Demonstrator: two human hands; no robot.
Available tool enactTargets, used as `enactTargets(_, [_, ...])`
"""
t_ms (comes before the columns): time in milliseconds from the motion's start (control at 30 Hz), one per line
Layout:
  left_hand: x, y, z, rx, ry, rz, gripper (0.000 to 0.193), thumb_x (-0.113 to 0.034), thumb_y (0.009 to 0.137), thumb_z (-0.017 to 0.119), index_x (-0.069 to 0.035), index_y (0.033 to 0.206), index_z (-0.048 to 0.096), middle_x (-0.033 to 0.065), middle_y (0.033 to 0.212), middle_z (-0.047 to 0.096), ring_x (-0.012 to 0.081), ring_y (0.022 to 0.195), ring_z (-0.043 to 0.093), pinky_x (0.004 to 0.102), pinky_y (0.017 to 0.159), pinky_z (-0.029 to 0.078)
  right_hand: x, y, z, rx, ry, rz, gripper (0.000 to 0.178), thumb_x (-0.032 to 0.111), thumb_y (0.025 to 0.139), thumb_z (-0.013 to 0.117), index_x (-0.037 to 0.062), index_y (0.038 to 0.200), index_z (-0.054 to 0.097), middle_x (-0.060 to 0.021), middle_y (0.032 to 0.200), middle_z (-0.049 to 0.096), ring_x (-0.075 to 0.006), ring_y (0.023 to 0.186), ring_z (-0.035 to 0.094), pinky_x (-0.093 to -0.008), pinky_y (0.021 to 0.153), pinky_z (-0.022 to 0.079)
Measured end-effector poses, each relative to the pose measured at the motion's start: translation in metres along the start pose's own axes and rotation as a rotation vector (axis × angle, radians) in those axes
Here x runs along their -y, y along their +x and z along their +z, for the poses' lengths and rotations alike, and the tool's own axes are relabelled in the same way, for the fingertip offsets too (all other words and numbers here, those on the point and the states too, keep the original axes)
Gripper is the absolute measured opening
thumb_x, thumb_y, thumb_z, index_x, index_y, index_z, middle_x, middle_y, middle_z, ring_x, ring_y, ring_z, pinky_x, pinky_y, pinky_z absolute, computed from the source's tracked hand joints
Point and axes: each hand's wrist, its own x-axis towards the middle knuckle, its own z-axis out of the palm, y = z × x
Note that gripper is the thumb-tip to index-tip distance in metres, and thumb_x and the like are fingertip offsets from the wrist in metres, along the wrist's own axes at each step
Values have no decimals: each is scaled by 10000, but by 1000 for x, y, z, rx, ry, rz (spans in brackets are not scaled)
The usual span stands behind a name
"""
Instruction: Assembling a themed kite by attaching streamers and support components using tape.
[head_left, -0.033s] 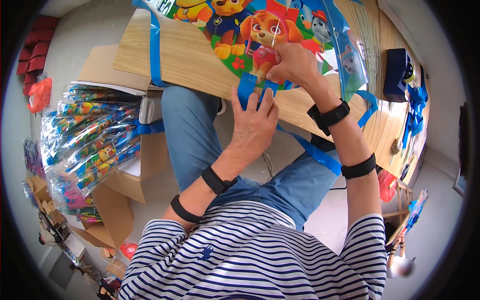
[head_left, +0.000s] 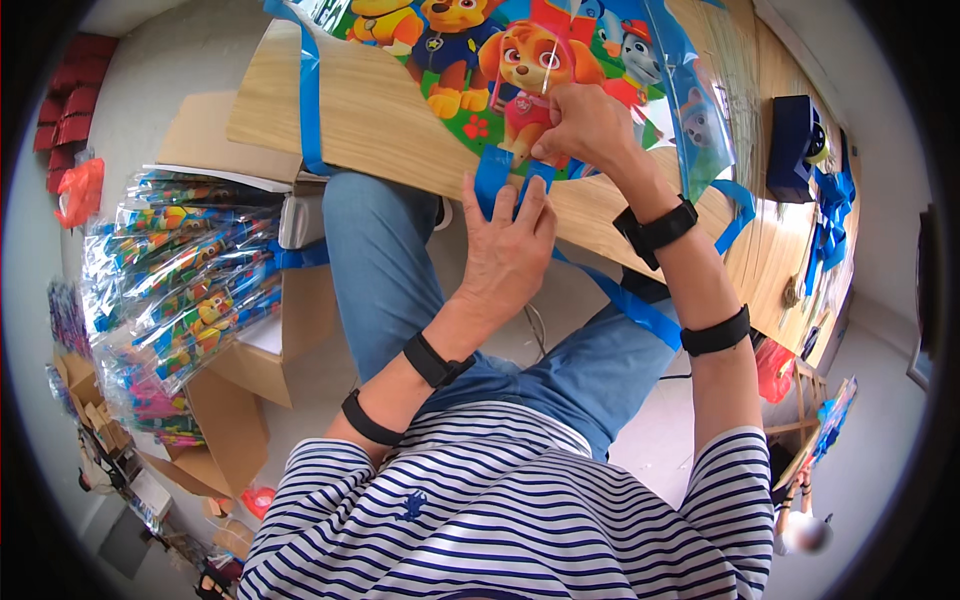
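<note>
A colourful printed sheet with cartoon dogs (head_left: 460, 65) lies on the wooden table in front of me, clear film shining over parts of it. At its near edge, a blue ribbon (head_left: 491, 178) runs between the fingers of my left hand (head_left: 508, 255). Those fingers point away from me and are closed around the ribbon at the table's edge. My right hand (head_left: 597, 128) rests over the sheet's lower edge, thumb and curled fingers drawn together beside the ribbon. What lies between those fingertips is hidden.
An open cardboard box (head_left: 225, 430) stands at left with several film-wrapped printed packs (head_left: 190, 290). More blue ribbon (head_left: 312, 100) hangs over the table edge. A dark blue box (head_left: 790, 150) sits at the table's right side. Another person (head_left: 805, 530) appears far right.
</note>
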Motion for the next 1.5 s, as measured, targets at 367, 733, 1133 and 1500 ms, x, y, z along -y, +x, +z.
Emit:
enactTargets(367, [-5, 6, -2, 15, 33, 25, 567, -190, 659, 798, 1, 1158, 609, 103, 1314, 487, 293, 1138, 479, 664, 1063, 258, -5, -20, 6, -144, 81, 88, 343, 306, 607, 835, 69, 729, 620, -126, 726, 665, -313, 732, 656, -419, 618, 485])
enactTargets(733, [-8, 1, -14, 135, 75, -4, 593, -171, 679, 802, -37, 1215, 587, 70, 1241, 503, 300, 1172, 459, 591, 1101, 241, -228, -100, -76, -1199, 241, 802, 292, 217, 775, 729, 3, 959, 655, -162, 871, 686, -305, 867, 670, -408, 798, 513])
enactTargets(1133, [-16, 7, -16, 167, 162, 40, 595, -202, 680, 810, -16, 1197, 582, 82, 1229, 493, 303, 1142, 461, 571, 1094, 264, -336, -135, -134, -966, 1126, 967, 202, 127, 823, 731, -40, 804, 620, -120, 718, 590, -202, 541, 569, -333, 433, 436])
enactTargets(1500, [-17, 9, -16, 180, 137, 42, 595, -208, 674, 812, -15, 1192, 592, 81, 1228, 495, 306, 1146, 456, 580, 1077, 280, -332, -166, -106, -977, 1415, 662, 92, 75, 856, 662, -5, 890, 632, -137, 842, 661, -246, 763, 657, -412, 681, 520])
